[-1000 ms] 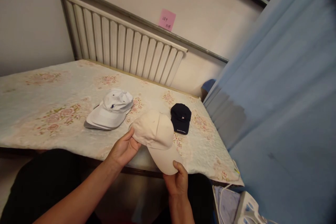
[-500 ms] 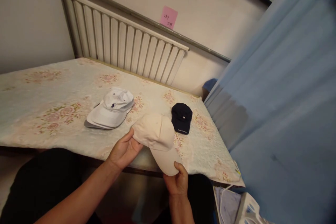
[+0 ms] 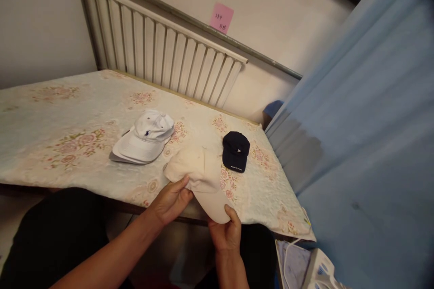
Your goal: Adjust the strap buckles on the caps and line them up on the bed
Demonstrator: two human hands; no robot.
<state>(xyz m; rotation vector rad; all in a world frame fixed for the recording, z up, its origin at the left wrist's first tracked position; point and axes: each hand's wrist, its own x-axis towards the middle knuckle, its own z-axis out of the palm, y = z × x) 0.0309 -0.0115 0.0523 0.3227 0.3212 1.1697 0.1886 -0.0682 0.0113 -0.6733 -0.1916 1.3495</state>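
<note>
A blue curtain (image 3: pixel 346 158) hangs along the right edge of the worktop (image 3: pixel 261 201), which wears a floral cover and fills most of the view. Behind its far edge stands a pale radiator (image 3: pixel 162 49), with a pink note (image 3: pixel 221 18) on the wall above.

The cream cap (image 3: pixel 195 167) is held up over the worktop's near edge, right of the middle, its crown toward the far side and its brim slanting down to the right, toward the person. Left of it a white cap (image 3: pixel 147 140) lies on the worktop (a grey brim peeps out beneath, perhaps a second cap). Nearer the right edge rests a dark cap (image 3: pixel 235 151), its brim toward the near edge.

Both hands are on the cream cap. The left hand (image 3: pixel 173 201) has thumb and fingers clamped on the lower part of the crown, close to where the brim begins; the right hand (image 3: pixel 227 230) pinches the tip of the brim — thumb on top, fingers mostly hidden below.

The step in hand looks like steadying or shaping this cap in the air; the next move, I judge, calls for a light two-handed hold — the crown seems soft enough to crease.
</note>
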